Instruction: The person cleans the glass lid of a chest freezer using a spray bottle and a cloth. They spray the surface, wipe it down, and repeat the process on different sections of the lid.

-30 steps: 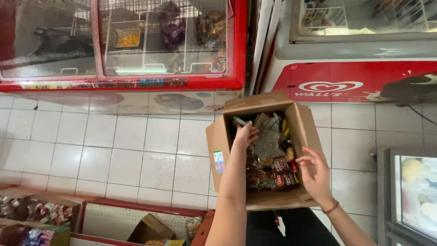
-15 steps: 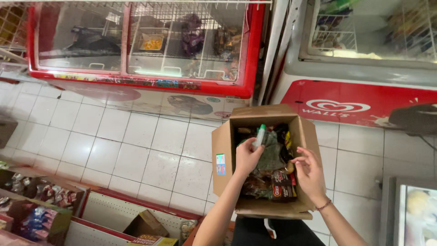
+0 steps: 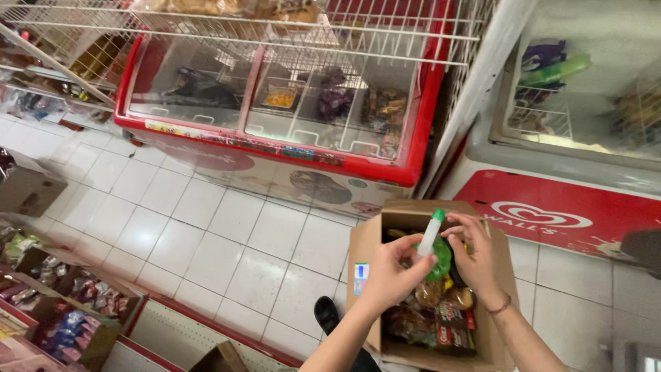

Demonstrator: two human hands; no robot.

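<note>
Head view, looking down over open cardboard box (image 3: 427,289) on white tiled floor (image 3: 206,227). Left hand (image 3: 389,275) above box's near-left part, closed around slim white tube with green cap (image 3: 432,233), tube held upright over box middle, cap topmost. Right hand (image 3: 475,258) just right of tube, over box's right half, fingers curled and touching green packet (image 3: 442,258) directly under tube; whether pinching it or only touching, cannot tell. Box full of wrapped snack packets (image 3: 441,324), brown and red ones toward its near end. Dark shoe (image 3: 326,313) on floor just left of box. Red chest freezer (image 3: 289,103) with glass lids beyond box, up-left. Second freezer (image 3: 585,124) beyond box, up-right. Low shelf of sweets (image 3: 55,296) far left of box.
</note>
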